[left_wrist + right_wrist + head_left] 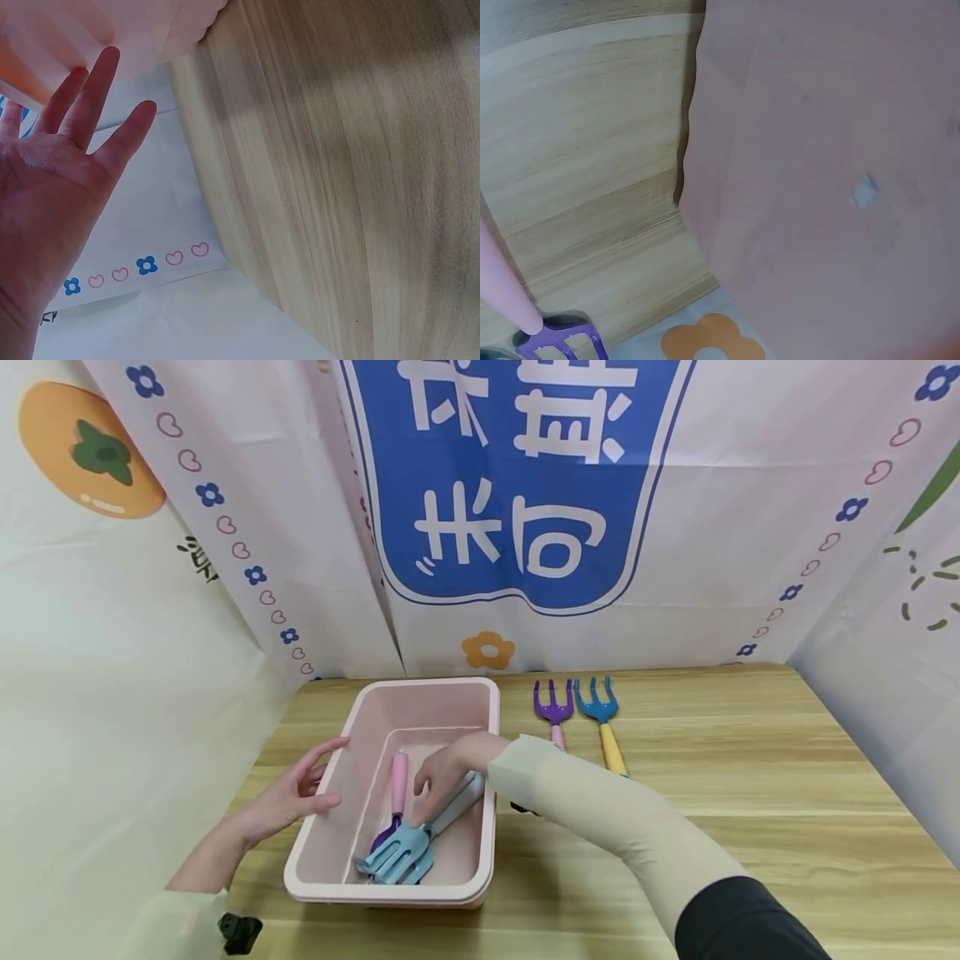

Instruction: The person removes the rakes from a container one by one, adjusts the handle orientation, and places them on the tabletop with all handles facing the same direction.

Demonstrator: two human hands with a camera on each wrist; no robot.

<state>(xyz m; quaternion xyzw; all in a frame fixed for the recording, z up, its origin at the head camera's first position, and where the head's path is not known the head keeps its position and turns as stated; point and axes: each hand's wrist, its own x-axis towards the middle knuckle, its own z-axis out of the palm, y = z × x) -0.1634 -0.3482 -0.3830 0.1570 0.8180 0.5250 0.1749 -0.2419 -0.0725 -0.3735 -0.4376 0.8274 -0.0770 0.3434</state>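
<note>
A pale pink plastic bin (pixel 491 793) stands on the table. My left hand (pixel 288 797) is at its left side, fingers spread and fairly straight against the wall. Reaching in over the right rim, my right hand (pixel 448 774) has its fingers pointing down, thumb apart from the index finger, fingertips right at the neck of a light blue garden fork (pixel 397 852). That fork's grey-blue handle leans toward the right wall. Beside it lies a pink-handled garden tool (pixel 399 781), its purple head partly hidden under the blue fork. The right wrist view shows only the bin's outside, not the fingers.
Right of the bin, a purple garden fork (pixel 553 706) with a pink handle and a blue garden fork (pixel 600 706) with a yellow handle lie side by side; my right forearm crosses over near their handles. A printed white cloth (pixel 697 568) hangs behind the wooden table (pixel 712 735).
</note>
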